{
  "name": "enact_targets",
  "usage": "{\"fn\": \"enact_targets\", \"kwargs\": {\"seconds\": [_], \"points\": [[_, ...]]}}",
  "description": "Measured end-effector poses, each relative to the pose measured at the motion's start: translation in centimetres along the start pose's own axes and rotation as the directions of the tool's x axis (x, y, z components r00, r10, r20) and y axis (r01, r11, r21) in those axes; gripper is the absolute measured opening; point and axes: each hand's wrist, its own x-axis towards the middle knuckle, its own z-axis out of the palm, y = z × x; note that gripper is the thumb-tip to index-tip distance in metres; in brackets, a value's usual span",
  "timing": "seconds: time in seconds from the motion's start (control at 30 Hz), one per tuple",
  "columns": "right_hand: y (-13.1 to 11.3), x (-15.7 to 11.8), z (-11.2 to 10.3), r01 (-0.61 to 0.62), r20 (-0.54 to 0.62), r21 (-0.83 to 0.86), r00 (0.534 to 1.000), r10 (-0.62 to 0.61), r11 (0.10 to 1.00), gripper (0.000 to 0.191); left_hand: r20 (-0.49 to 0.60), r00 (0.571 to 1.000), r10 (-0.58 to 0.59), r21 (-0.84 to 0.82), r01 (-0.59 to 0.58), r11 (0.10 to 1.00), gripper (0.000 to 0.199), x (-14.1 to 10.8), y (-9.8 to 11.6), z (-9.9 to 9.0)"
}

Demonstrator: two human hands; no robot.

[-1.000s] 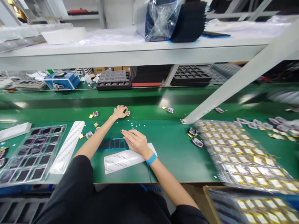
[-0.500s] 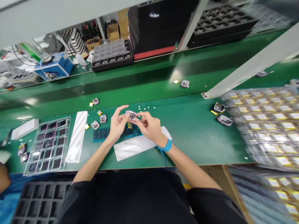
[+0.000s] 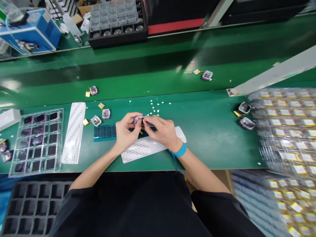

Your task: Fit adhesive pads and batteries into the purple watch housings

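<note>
Item 1: small purple-edged casing (image 3: 138,119), approx. ctr of frame, internals partly showing; we had it between both hands, above the green tabletop (image 3: 209,135).
Item 2: our L hand (image 3: 127,130); grip clenched on item 1 from its L side, thumb at the near edge.
Item 3: our R hand (image 3: 161,131); fingertips bunched at item 1's R edge. We couldn't tell if this grip pinched the casing itself or sth. small beside it. Blue wristband (image 3: 181,150) on the wrist.
Item 4: blue slotted tray (image 3: 105,139), L of ctr, partly hidden behind our L hand.
Item 5: white printed sheet (image 3: 140,149), just below ctr, partly under our R hand & wrist.
Item 6: white bits (image 3: 158,110), scattered above our R hand.
Item 7: two loose casings (image 3: 106,114), L of ctr, w/ two yellow-edged pieces (image 3: 101,105) nearby.
Item 8: white printed strip (image 3: 74,133), L side, between item 7 & a clear tray (image 3: 61,138) w/ dark squares.
Item 9: R side, two dark casings (image 3: 247,123) just beside clear stacked trays (image 3: 265,154) of yellow-edged pcs.
Item 10: blue box (image 3: 40,29), upper L; black tray (image 3: 118,40), upper ctr-L, w/ clear tray on top.
</note>
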Motion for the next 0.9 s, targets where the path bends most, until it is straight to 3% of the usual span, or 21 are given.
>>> {"fn": "enact_targets", "kwargs": {"seconds": [0.17,0.3,0.47,0.6,0.73,0.83,0.9], "points": [[0.8,-0.1,0.2,0.014,0.017,0.121,1.0,-0.016,0.993,0.019,-0.01,0.998,-0.059,-0.136,0.057,0.989,0.018,0.6,-0.6,-0.2],[1.2,-0.1,0.2,-0.039,0.033,0.156,0.999,0.035,0.987,0.02,0.022,0.996,-0.081,-0.14,0.083,0.987,0.016,0.9,-0.5,-0.2],[1.5,0.3,-0.2,-0.055,0.062,0.126,0.997,0.048,0.99,0.02,0.229,0.943,-0.239,-0.212,0.288,0.934,0.012,1.3,0.1,-0.7],[1.9,0.2,-0.6,0.042,0.061,-0.008,0.997,-0.041,0.999,0.025,0.274,0.922,-0.272,-0.304,0.352,0.885,0.013,1.6,0.1,-1.0],[2.4,-0.2,-0.8,0.131,0.187,-0.168,0.977,-0.099,0.977,0.038,0.289,0.905,-0.313,-0.264,0.39,0.882,0.014,1.8,0.1,-1.0],[2.4,-0.3,-0.9,0.163,0.245,-0.2,0.963,-0.112,0.966,0.033,0.303,0.895,-0.329,-0.236,0.404,0.884,0.012,1.8,0.3,-1.0],[2.2,-0.2,-0.9,0.14,0.223,-0.249,0.971,-0.084,0.958,0.03,0.308,0.891,-0.334,-0.225,0.409,0.884,0.011,1.8,0.4,-1.0]]}}
